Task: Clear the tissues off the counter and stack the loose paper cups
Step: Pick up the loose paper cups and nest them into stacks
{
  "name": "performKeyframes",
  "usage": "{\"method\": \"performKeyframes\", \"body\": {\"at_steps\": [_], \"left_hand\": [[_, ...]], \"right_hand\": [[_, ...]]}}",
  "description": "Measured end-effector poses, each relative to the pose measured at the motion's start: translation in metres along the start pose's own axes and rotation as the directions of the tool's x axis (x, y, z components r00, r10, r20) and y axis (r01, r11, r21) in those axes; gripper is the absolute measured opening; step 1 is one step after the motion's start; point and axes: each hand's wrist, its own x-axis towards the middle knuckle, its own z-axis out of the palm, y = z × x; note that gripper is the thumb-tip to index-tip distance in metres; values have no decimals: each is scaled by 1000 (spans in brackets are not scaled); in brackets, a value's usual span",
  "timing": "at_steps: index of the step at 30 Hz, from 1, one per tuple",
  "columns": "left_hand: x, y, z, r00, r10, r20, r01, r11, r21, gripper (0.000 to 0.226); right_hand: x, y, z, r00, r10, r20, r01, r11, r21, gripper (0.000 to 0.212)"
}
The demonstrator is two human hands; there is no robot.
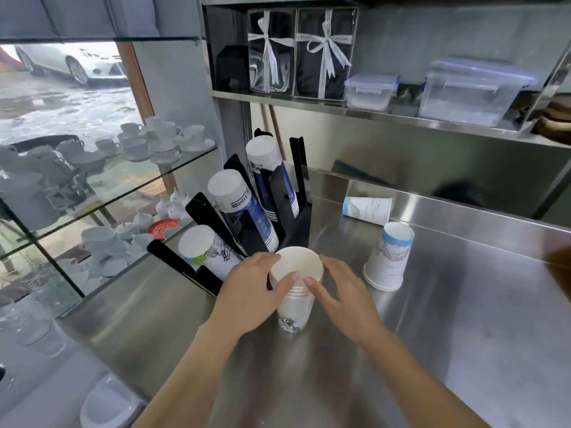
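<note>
A stack of white paper cups [293, 307] with a sketch print stands on the steel counter [463, 335] in front of me. Its top cup [296, 265] sits higher than the rims below it. My left hand [250, 291] wraps the top cup from the left, thumb on the front. From the right, my right hand [343, 291] cups it, thumb against the rims. One loose cup [367, 210] lies on its side near the back wall. An upside-down cup [389, 257] with a blue band stands to the right of the stack.
A black cup holder [296, 223] at the counter's left holds three slanted cup stacks [230, 196]. Glass shelves [173, 168] with porcelain cups lie to the left. A steel shelf [386, 114] above carries plastic boxes and ribboned packages. A blurred brown shape [559, 261] shows at the right edge.
</note>
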Motion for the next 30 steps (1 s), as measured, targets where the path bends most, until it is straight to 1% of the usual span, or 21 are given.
{"method": "performKeyframes", "body": {"at_steps": [2,3,4,7,9,13,16,18,21,23,24,27,30], "left_hand": [[11,11,-6,999,7,-36,-8,999,-39,49],[19,18,-8,999,8,-44,-11,998,-69,49],[27,24,-9,999,7,-44,-11,994,-107,50],[60,46,-9,1000,29,-6,-30,977,-212,51],[84,59,-5,998,41,44,-26,958,-285,52],[140,79,8,987,12,161,57,909,-413,60],[186,90,19,956,-57,287,208,822,-530,61],[216,91,32,919,-108,379,310,792,-526,59],[255,85,59,857,-193,477,434,770,-467,66],[278,79,80,836,-219,503,464,772,-434,69],[288,76,91,829,-225,511,462,791,-401,71],[313,65,123,802,-240,547,454,841,-296,82],[325,55,153,747,-247,617,459,863,-211,95]], "right_hand": [[5,-3,-7,999,37,-30,-36,998,45,68],[8,-4,-12,997,52,-57,-48,996,76,71],[13,-6,-16,994,60,-87,-51,993,107,69],[34,-4,-29,984,60,-169,-35,989,144,45],[51,0,-39,976,66,-207,-32,986,163,35],[93,15,-59,955,145,-258,-84,968,236,32],[129,36,-74,936,238,-260,-175,954,241,41],[152,55,-84,928,299,-223,-241,937,254,47],[185,90,-98,907,389,-159,-345,906,246,63],[204,116,-106,896,431,-109,-406,893,192,71],[212,129,-110,887,454,-85,-436,884,168,73],[227,166,-113,845,535,-11,-526,834,166,72],[232,196,-107,813,579,66,-580,794,180,56]]}}
